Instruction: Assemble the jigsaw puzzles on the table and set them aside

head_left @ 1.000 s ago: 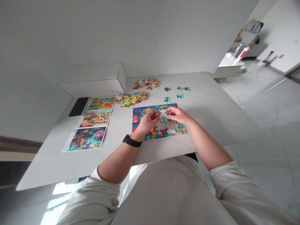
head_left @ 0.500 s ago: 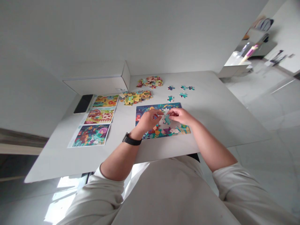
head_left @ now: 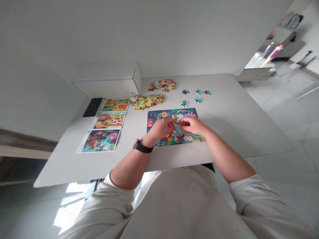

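A partly built colourful jigsaw (head_left: 159, 117) lies flat on the white table (head_left: 224, 113) in front of me. Both my hands rest over its middle. My left hand (head_left: 161, 128), with a black watch on the wrist, has its fingers curled and pinched towards the centre. My right hand (head_left: 193, 125) meets it, fingers closed on a small teal puzzle piece (head_left: 178, 130) held just above the white gap in the picture. The fingertips of both hands touch that piece.
Two heaps of loose pieces (head_left: 147, 101) (head_left: 163, 85) lie behind the jigsaw, with a few single teal pieces (head_left: 198, 99) to the right. Three picture cards (head_left: 109, 120), a black phone (head_left: 93, 107) and a white box (head_left: 109, 84) sit at the left.
The hands have stayed together over the jigsaw, and the teal piece has sunk a little lower towards the gap. The camera has shifted, so everything sits slightly further right.
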The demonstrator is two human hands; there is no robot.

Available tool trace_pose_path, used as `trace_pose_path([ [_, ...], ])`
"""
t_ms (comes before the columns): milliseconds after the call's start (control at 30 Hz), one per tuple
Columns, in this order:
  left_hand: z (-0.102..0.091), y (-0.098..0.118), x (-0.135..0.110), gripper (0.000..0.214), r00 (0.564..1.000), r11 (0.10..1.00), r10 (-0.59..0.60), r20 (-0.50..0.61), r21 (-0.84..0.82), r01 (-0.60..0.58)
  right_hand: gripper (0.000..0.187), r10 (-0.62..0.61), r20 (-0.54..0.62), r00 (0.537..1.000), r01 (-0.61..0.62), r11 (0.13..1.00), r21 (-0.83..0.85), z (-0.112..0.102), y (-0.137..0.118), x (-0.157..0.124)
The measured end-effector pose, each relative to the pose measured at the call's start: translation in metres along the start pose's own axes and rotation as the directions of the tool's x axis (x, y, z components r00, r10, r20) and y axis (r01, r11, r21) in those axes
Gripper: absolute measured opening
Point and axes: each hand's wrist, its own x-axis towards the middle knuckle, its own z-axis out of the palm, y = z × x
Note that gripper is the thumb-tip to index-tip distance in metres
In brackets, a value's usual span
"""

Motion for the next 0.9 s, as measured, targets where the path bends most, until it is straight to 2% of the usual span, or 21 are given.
trace_pose_path([
  [167, 0.002, -0.004, 0.001, 0.012, 1.000, 0.999, -0.001, 0.019, -0.047, 0.002, 0.023, -0.003, 0.009, 1.000, 0.003, 0.999, 0.042, 0.001, -0.006, -0.001],
  [433, 0.009, -0.010, 0.003, 0.016, 1.000, 0.998, 0.009, 0.013, -0.055, -0.009, 0.021, 0.006, -0.012, 1.000, -0.006, 0.999, 0.041, -0.005, 0.000, -0.002],
  [700, 0.010, -0.007, 0.001, 0.018, 1.000, 0.999, 0.004, -0.009, 0.037, -0.003, 0.018, 0.054, 0.009, 0.998, -0.053, 0.997, -0.049, -0.014, 0.010, -0.003],
  [900, 0.009, -0.003, 0.000, 0.019, 1.000, 0.997, 0.009, -0.004, 0.080, -0.009, 0.016, 0.068, 0.013, 0.998, -0.065, 0.989, -0.136, -0.014, 0.007, -0.005],
])
